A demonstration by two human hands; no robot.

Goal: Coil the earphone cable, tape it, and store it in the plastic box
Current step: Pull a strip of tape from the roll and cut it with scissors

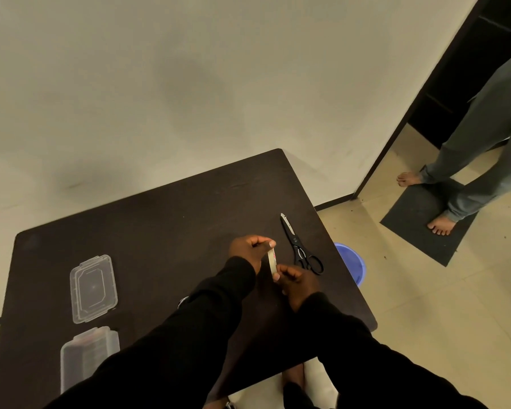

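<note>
My left hand (250, 249) holds a small roll of clear tape (272, 260) edge-on above the dark table (148, 219). The fingers of my right hand (297, 283) pinch the roll's lower edge. A clear plastic lid (93, 288) lies flat at the table's left. Below it stands the clear plastic box (86, 355), partly cut off by my left sleeve. A small pale piece (183, 301) shows beside my left forearm; whether it is the earphone cable I cannot tell.
Black-handled scissors (300, 246) lie shut on the table just right of my hands. A blue bucket (351, 262) stands on the floor past the table's right edge. Another person stands barefoot on a dark mat (419, 219) at the doorway, far right.
</note>
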